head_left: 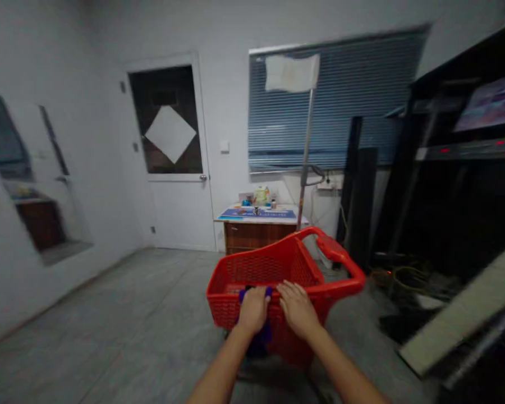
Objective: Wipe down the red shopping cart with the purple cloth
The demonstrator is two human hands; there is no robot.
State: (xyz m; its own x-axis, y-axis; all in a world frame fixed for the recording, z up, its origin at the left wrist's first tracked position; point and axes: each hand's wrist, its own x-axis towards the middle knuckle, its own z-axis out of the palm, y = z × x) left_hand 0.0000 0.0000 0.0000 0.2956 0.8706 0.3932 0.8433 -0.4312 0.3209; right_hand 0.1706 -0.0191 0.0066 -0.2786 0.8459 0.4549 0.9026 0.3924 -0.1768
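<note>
L hand (pixel 253 310) closed on purple cloth (pixel 263 332) over cart (pixel 223 307) rim (pixel 324 289); R hand (pixel 298 312) bent over rim beside it, thumb hidden, can't tell if gripping. Prob. best: even pressure, cloth flat, cart steady.

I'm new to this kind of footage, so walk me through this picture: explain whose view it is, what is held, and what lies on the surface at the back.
There is no machine here. One camera, worn on a person's head, looks forward and down at two bare hands. The left hand closes over the near rim of a red shopping cart, on a purple cloth-like item that hangs there. The right hand lays its fingers over the rim beside it. Behind the cart, a small brown cabinet bears a blue printed sheet and some small containers, too blurred to name.
</note>
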